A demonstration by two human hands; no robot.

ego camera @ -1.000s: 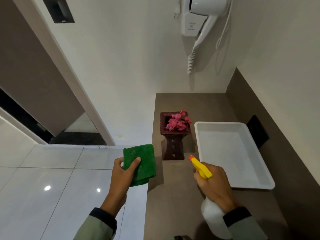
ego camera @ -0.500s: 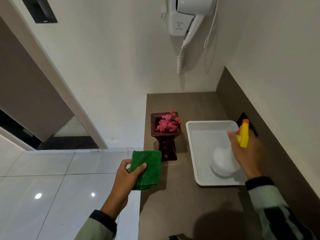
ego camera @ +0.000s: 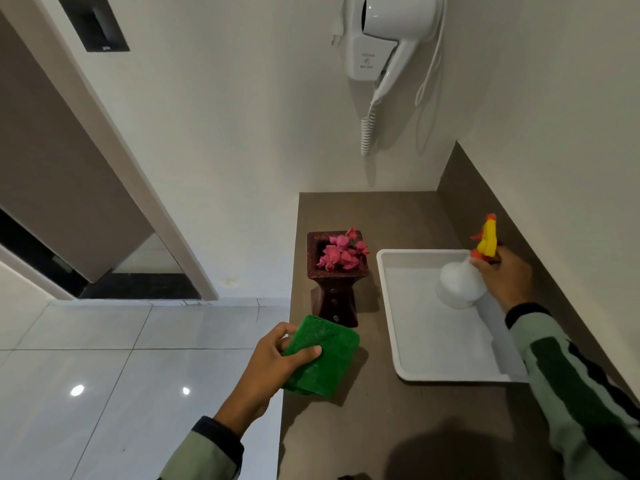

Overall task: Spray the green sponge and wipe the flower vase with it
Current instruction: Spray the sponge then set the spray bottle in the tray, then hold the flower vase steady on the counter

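Observation:
My left hand (ego camera: 273,362) grips the green sponge (ego camera: 320,356) at the counter's left edge, just in front of the flower vase. The dark brown square vase (ego camera: 333,292) with pink flowers (ego camera: 341,252) stands upright on the brown counter (ego camera: 346,427). My right hand (ego camera: 505,275) holds the white spray bottle (ego camera: 459,284) by its neck, under the yellow and orange trigger head (ego camera: 486,239). The bottle stands in the back right part of the white tray (ego camera: 446,375). Whether its base rests on the tray floor I cannot tell.
A white hair dryer (ego camera: 384,39) with a coiled cord hangs on the wall above the counter. A brown backsplash (ego camera: 491,206) runs along the counter's right side. Glossy white floor tiles (ego camera: 104,375) and a door frame (ego camera: 131,147) lie to the left.
My right hand carried the spray bottle from in front of me to the right, into the back of the tray. The sponge in my left hand came closer to the vase's base.

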